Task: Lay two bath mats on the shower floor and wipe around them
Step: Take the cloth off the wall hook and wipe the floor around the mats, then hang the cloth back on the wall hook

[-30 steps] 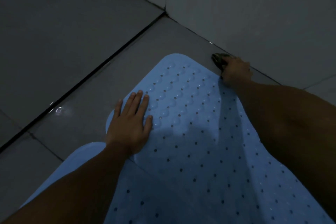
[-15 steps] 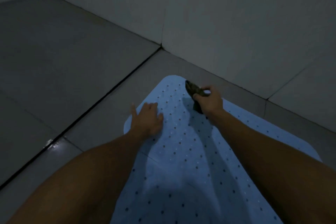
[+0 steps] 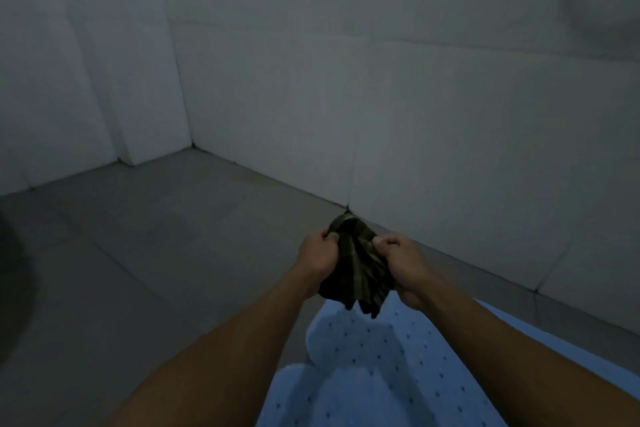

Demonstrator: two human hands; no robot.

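Note:
A dark striped cloth [image 3: 356, 267] hangs in the air between my hands, above the far end of a light blue perforated bath mat [image 3: 377, 367]. My left hand [image 3: 317, 255] grips the cloth's left edge. Its right edge is pinched by my right hand [image 3: 403, 265]. A second blue mat [image 3: 287, 392] lies partly under the first at the bottom, its rounded corner showing beside my left forearm. Both mats lie flat on the grey tiled shower floor [image 3: 166, 253].
Pale tiled walls [image 3: 415, 97] meet the floor just beyond my hands and run to a corner at the far left. Bare floor tiles stretch out to the left of the mats. A dark blurred shape [image 3: 14, 270] sits at the left edge.
My left hand has lifted off the mat and joined the right on the cloth. The cloth rose from the floor by the wall. The camera tilted up toward the walls.

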